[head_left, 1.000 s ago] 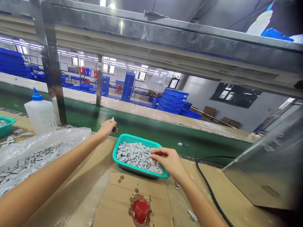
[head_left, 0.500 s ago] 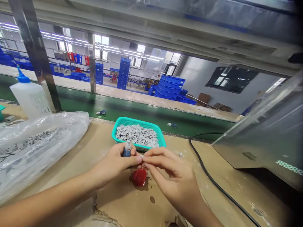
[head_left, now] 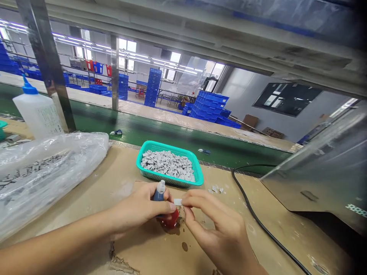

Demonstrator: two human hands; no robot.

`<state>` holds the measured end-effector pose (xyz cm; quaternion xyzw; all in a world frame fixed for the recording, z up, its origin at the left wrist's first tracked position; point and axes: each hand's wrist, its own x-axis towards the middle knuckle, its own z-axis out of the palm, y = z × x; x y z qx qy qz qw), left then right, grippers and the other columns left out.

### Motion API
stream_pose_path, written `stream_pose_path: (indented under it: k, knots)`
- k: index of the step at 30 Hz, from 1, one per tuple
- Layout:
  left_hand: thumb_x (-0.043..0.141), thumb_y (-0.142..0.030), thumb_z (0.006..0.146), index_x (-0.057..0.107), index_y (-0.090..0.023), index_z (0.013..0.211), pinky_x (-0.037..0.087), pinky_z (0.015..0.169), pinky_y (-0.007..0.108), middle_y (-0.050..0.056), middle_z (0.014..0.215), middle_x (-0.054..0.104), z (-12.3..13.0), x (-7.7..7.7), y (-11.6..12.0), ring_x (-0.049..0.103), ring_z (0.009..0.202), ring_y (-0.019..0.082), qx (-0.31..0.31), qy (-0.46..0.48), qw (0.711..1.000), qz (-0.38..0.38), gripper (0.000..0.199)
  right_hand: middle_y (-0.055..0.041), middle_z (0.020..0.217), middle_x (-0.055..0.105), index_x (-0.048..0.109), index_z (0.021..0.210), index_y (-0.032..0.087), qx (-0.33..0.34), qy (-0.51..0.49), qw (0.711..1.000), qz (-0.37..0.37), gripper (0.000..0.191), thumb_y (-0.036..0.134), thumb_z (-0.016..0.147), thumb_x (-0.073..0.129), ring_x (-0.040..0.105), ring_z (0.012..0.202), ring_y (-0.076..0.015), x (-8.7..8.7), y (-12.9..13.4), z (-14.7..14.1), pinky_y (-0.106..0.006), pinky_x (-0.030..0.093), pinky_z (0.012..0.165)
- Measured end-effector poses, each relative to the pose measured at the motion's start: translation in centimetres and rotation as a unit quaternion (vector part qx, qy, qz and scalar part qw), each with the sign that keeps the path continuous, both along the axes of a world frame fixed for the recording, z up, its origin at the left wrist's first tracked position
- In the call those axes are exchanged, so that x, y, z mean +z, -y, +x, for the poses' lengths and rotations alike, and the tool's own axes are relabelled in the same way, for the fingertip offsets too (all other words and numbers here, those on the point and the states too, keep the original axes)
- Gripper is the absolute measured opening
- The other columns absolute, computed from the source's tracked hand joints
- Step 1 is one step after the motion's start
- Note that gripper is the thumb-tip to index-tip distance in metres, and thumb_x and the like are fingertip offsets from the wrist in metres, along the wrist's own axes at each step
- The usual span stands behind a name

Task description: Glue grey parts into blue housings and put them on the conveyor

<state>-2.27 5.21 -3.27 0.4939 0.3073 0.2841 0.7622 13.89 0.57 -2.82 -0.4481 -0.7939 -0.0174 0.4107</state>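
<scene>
My left hand [head_left: 143, 202] is closed around a small dark-blue plastic part with a whitish, see-through tip [head_left: 161, 187], which points upward. Between my left thumb and the fingertips of my right hand [head_left: 218, 221] is a small flat white piece [head_left: 178, 201]; the right fingers pinch its right end. Whether the left thumb grips the other end I cannot tell. Just below the hands a wet-looking red round thing [head_left: 171, 220] lies on the cardboard, with damp spots around it. Beyond them stands a green basket [head_left: 200, 179] full of small grey-white plastic pieces [head_left: 169, 164].
A clear plastic bag [head_left: 88, 152] of grey pieces lies at left, before a white squeeze bottle [head_left: 37, 114]. Two blue-and-white parts ride the green conveyor [head_left: 160, 137]. A black cable [head_left: 258, 217] crosses the right side, near a metal panel [head_left: 315, 175]. Several loose pieces lie right of the basket.
My right hand has drawn slightly right and down from the left, and more of the white piece now shows. The parts on the conveyor have shifted slightly left.
</scene>
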Motion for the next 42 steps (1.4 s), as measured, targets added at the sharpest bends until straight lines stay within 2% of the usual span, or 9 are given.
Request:
stream_pose_path:
  k: [4,7,13,16,19,23,26,34,42]
  knots:
    - [0.049,-0.008,0.055,0.048,-0.015,0.076,0.034,0.061,0.021,0.000,0.072,0.049,-0.9,0.5,-1.0,0.044,0.068,0.009,0.026,0.006,0.999,-0.034,0.022,-0.0029,0.075,0.060,0.057,0.072,0.019,-0.016,-0.071,0.986,-0.150,0.011,0.010,0.073,0.050,0.056,0.070,-0.0156,-1.3,-0.3,1.4,-0.024,0.046,0.061]
    - [0.044,-0.007,0.051,0.049,-0.014,0.068,0.033,0.059,0.019,0.000,0.071,0.044,-1.3,0.6,-1.5,0.038,0.066,0.008,0.060,0.037,0.997,-0.042,0.019,-0.0037,0.076,0.061,0.060,0.072,0.019,-0.020,-0.079,0.978,-0.193,0.012,0.012,0.073,0.051,0.056,0.072,-0.0168,-2.4,-0.6,1.8,-0.026,0.046,0.064]
    - [0.051,-0.009,0.068,0.049,-0.017,0.087,0.038,0.076,0.022,-0.001,0.080,0.046,-1.4,0.0,-2.0,0.044,0.075,0.007,0.046,0.039,0.998,-0.001,0.021,-0.0042,0.076,0.061,0.062,0.072,0.018,-0.005,-0.083,0.981,-0.173,0.012,0.011,0.072,0.053,0.055,0.076,-0.0182,-3.2,-0.9,1.7,-0.030,0.045,0.067]
    - [0.054,-0.011,0.070,0.048,-0.019,0.092,0.038,0.083,0.027,-0.001,0.089,0.048,-1.5,-0.3,-2.1,0.049,0.081,0.009,0.067,0.035,0.997,-0.001,0.025,-0.0035,0.075,0.061,0.061,0.073,0.019,0.006,-0.085,0.982,-0.171,0.013,0.009,0.072,0.053,0.055,0.076,-0.0177,-3.3,-0.9,1.8,-0.030,0.045,0.067]
    - [0.059,-0.015,0.068,0.049,-0.019,0.090,0.039,0.077,0.026,0.000,0.089,0.051,-1.5,-0.4,-2.1,0.050,0.081,0.010,0.087,-0.002,0.996,0.013,0.025,-0.0027,0.074,0.062,0.061,0.072,0.019,0.014,-0.077,0.982,-0.169,0.014,0.008,0.072,0.052,0.055,0.075,-0.0172,-3.2,-0.8,1.8,-0.030,0.045,0.067]
    - [0.061,-0.023,0.067,0.048,-0.019,0.083,0.033,0.064,0.022,-0.002,0.073,0.052,-1.6,-0.4,-2.3,0.047,0.070,0.010,0.096,-0.079,0.989,0.082,0.022,-0.0033,0.074,0.062,0.062,0.073,0.020,0.015,-0.063,0.987,-0.149,0.014,0.009,0.072,0.052,0.054,0.075,-0.0181,-2.9,-0.8,1.8,-0.032,0.045,0.067]
    - [0.060,-0.023,0.066,0.043,-0.018,0.076,0.031,0.060,0.020,-0.003,0.071,0.050,-1.4,-0.5,-2.5,0.045,0.067,0.009,0.106,-0.092,0.982,0.129,0.020,-0.0036,0.075,0.063,0.062,0.074,0.020,0.007,-0.062,0.991,-0.121,0.014,0.010,0.073,0.053,0.054,0.076,-0.0185,-2.5,-0.7,1.8,-0.032,0.046,0.067]
    - [0.055,-0.018,0.067,0.041,-0.020,0.079,0.038,0.062,0.022,-0.002,0.079,0.046,-1.3,-1.0,-2.4,0.047,0.073,0.011,0.102,-0.130,0.932,0.321,0.018,-0.0030,0.073,0.063,0.062,0.073,0.021,0.005,-0.042,0.993,-0.106,0.015,0.009,0.072,0.052,0.052,0.073,-0.0181,-1.3,-0.7,1.0,-0.031,0.046,0.063]
    - [0.052,-0.014,0.068,0.040,-0.021,0.083,0.039,0.066,0.024,-0.003,0.077,0.047,-1.2,-0.9,-2.0,0.048,0.073,0.012,0.094,-0.142,0.906,0.387,0.021,-0.0014,0.073,0.062,0.060,0.074,0.021,0.011,-0.043,0.995,-0.095,0.015,0.008,0.072,0.054,0.051,0.074,-0.0171,-1.7,-0.6,1.2,-0.030,0.045,0.065]
